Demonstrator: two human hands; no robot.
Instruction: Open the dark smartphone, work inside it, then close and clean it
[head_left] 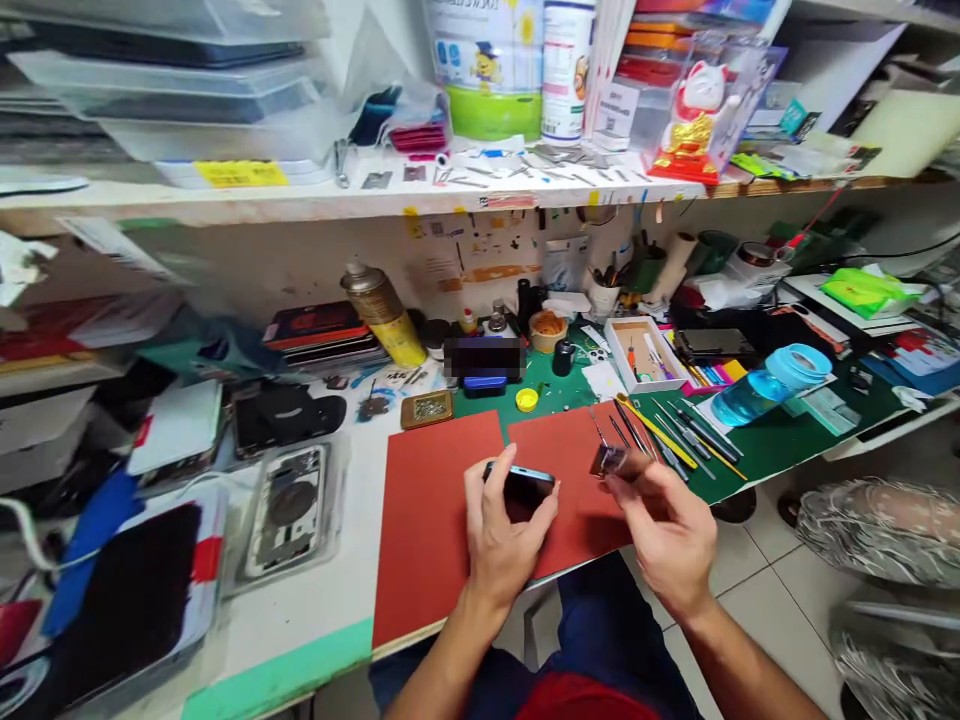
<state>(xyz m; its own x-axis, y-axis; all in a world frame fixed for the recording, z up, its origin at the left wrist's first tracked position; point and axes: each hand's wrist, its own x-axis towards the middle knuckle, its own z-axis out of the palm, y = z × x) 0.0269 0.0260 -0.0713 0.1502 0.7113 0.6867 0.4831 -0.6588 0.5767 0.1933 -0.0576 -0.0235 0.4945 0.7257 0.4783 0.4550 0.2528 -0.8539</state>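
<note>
My left hand (504, 540) is closed around a dark smartphone (529, 483), thumb on one edge and fingers on the other. The phone is tilted over the red mat (427, 540), with its dark face partly covered by my fingers. To the right, my right hand (675, 530) pinches a small dark shiny piece (609, 460) between thumb and fingers; blur hides its exact kind. The two hands are apart. Just beyond my right hand, several tweezers and slim tools (679, 440) lie on the green mat (840, 430).
An opened phone (287, 510) lies in a clear tray at the left. Behind the mats stand a spray can (382, 315), a yellow cap (526, 400) and a white box of tools (643, 355). A blue water bottle (772, 385) leans at the right. A loaded shelf (300, 205) overhangs the bench.
</note>
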